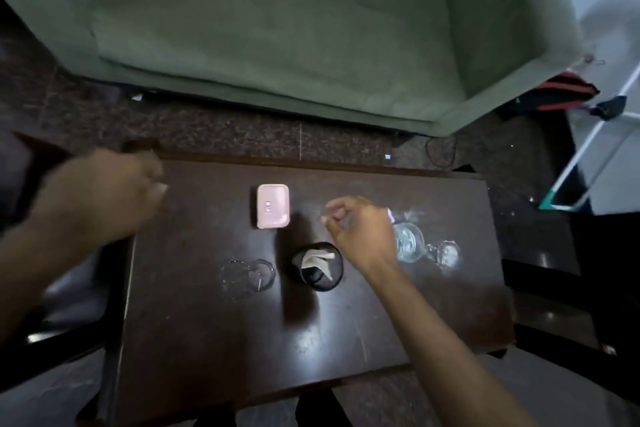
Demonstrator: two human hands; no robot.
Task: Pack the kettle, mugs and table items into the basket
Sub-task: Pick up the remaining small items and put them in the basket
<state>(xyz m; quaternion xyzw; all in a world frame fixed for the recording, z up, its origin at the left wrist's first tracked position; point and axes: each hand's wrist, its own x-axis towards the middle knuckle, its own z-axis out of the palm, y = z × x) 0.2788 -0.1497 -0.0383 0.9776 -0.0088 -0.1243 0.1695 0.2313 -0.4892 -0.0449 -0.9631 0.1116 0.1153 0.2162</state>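
A dark wooden table (214, 340) carries a pink flat box (272, 206), a clear glass mug (247, 274) at front left, a black round holder with white paper (317, 265) in the middle, and a clear glass vessel (410, 242) with a smaller glass piece (446, 253) at the right. My left hand (104, 198) is blurred over the table's far left corner, fingers curled, nothing seen in it. My right hand (360, 229) hovers between the pink box and the glass vessel, fingers loosely apart and empty. No basket or kettle shows.
A green sofa (277, 28) fills the space beyond the table. Dark speckled floor (242, 135) lies between them. A white drying rack (595, 163) with clothes stands at the right. A dark chair frame (69, 340) is at the left.
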